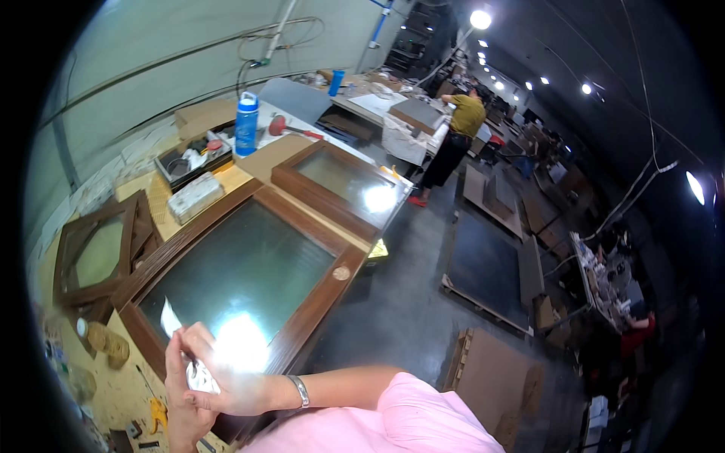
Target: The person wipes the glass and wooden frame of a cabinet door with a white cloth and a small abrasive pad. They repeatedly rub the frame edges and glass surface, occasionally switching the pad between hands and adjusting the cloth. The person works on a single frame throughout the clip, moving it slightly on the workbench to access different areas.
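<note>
My right hand (236, 389), with a silver bracelet on its wrist, meets my left hand (181, 415) at the lower left. A crumpled white piece of cloth or paper (201, 377) is bunched between them, both hands closed on it. A pointed white tip sticks up past the fingers; whether it belongs to the same piece I cannot tell. Just beyond the hands lies a brown wood-framed glass panel (234, 257), a bright glare on its lower part. Farther back, a smaller framed panel (340, 177) rests on the same bench.
More brown frames (94, 253) lean at the left, near an amber-capped bottle (106, 341) and an orange clamp (158, 414). Behind are a white block (195, 198), a blue bottle (247, 124) and a red-headed mallet (278, 125). A person in a yellow-green top (467, 115) works farther off.
</note>
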The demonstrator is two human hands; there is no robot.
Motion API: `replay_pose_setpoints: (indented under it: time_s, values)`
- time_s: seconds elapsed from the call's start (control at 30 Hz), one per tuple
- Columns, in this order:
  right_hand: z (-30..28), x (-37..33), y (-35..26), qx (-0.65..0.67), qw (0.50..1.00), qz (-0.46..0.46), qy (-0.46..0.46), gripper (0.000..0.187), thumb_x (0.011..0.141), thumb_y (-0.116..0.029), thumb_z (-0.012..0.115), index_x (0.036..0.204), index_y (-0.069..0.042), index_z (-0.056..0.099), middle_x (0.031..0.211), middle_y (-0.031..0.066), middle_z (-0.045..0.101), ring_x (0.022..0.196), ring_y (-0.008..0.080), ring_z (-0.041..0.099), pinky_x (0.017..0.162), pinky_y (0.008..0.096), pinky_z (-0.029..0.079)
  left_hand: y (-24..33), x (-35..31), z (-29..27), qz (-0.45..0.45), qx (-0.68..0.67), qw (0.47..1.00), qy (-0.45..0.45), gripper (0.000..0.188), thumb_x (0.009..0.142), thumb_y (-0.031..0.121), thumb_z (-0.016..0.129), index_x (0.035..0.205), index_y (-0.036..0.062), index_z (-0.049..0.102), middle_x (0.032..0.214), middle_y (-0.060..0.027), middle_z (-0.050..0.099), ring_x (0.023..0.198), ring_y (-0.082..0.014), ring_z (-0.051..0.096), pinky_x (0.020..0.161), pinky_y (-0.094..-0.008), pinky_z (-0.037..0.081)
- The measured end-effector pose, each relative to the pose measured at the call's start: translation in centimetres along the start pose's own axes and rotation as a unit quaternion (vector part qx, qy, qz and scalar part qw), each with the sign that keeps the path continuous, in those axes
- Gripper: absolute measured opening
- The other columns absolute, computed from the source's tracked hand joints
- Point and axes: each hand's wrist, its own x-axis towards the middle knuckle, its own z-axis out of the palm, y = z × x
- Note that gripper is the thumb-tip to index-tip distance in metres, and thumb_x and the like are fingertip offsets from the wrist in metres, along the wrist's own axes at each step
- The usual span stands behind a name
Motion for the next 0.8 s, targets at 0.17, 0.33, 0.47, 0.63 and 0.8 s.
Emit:
replay_pose_setpoints:
  time_s: [0.17, 0.33, 0.47, 0.63, 0.8]
  values:
    - [-8.0, -2.7, 0.0, -0.240, 0.971, 0.001, -0.010, 0.074, 0.075, -0.031, 0.078, 0.132, 0.001, 0.044, 0.126, 0.0210, 0.043, 0.120, 0.0392, 0.045, 0.102, 0.0435, 0.040, -1.6, 3.4, -5.0, -0.086, -0.093, 0.982, 0.137, 0.048, 0.075, -0.007, 0.058, 0.122, 0.0014, 0.060, 0.117, -0.0075, 0.059, 0.110, -0.0191, 0.057, 0.099, -0.0313, 0.044]
    - [-13.0, -6.6, 3.0, -0.397, 0.910, -0.079, -0.089, 0.082, 0.061, -0.038, 0.086, 0.124, 0.005, 0.055, 0.122, 0.0243, 0.049, 0.121, 0.0415, 0.046, 0.105, 0.0482, 0.037, 1.0, 8.7, -1.8, -0.009, -0.056, 0.997, 0.047, 0.041, 0.073, -0.010, 0.059, 0.113, 0.0014, 0.061, 0.117, -0.0085, 0.058, 0.107, -0.0183, 0.057, 0.094, -0.0308, 0.045]
    - [-14.1, -7.4, 3.8, -0.349, 0.929, -0.099, -0.071, 0.077, 0.050, -0.035, 0.088, 0.111, 0.003, 0.060, 0.109, 0.0206, 0.052, 0.105, 0.0377, 0.050, 0.095, 0.0462, 0.041, 2.1, 11.4, 6.9, 0.177, 0.187, 0.933, -0.251, 0.047, 0.063, 0.000, 0.069, 0.109, 0.0034, 0.061, 0.121, -0.0166, 0.060, 0.114, -0.0362, 0.055, 0.101, -0.0430, 0.042]
    - [-13.8, -6.9, 4.1, -0.325, 0.931, -0.161, -0.041, 0.073, 0.041, -0.033, 0.088, 0.100, 0.003, 0.063, 0.099, 0.0130, 0.050, 0.092, 0.0317, 0.049, 0.082, 0.0430, 0.043, -7.6, 13.7, -2.7, 0.000, 0.279, 0.960, 0.006, 0.035, 0.083, -0.001, 0.055, 0.118, -0.0012, 0.058, 0.120, -0.0182, 0.061, 0.112, -0.0343, 0.057, 0.101, -0.0398, 0.042]
    - [-13.6, -7.0, 4.6, -0.310, 0.935, -0.172, -0.025, 0.068, 0.041, -0.029, 0.087, 0.096, 0.001, 0.062, 0.094, 0.0106, 0.051, 0.089, 0.0301, 0.049, 0.079, 0.0412, 0.043, -7.4, 12.8, -3.6, -0.050, 0.023, 0.993, 0.102, 0.036, 0.093, -0.001, 0.050, 0.129, -0.0026, 0.053, 0.121, -0.0119, 0.060, 0.106, -0.0217, 0.058, 0.092, -0.0325, 0.046]
